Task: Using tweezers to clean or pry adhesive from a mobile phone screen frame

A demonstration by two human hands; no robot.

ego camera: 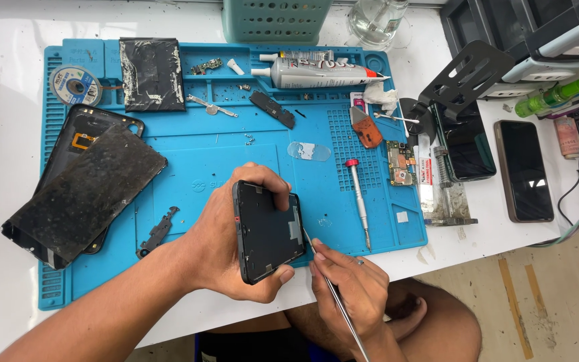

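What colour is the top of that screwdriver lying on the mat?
Red; the screwdriver shows in the head view.

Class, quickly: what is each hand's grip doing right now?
Left hand: closed around the black phone frame, held above the blue mat.
Right hand: closed on thin metal tweezers, tip at the frame's edge.

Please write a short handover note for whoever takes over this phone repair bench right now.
Left hand grips the black phone frame, tilted above the blue mat.
Right hand holds thin metal tweezers, tip at the frame's right edge.
Done: the frame looks stripped; the circuit board, screwdriver and removed screen lie on the mat.
Left: work at the frame's edge; reassembly has not begun.
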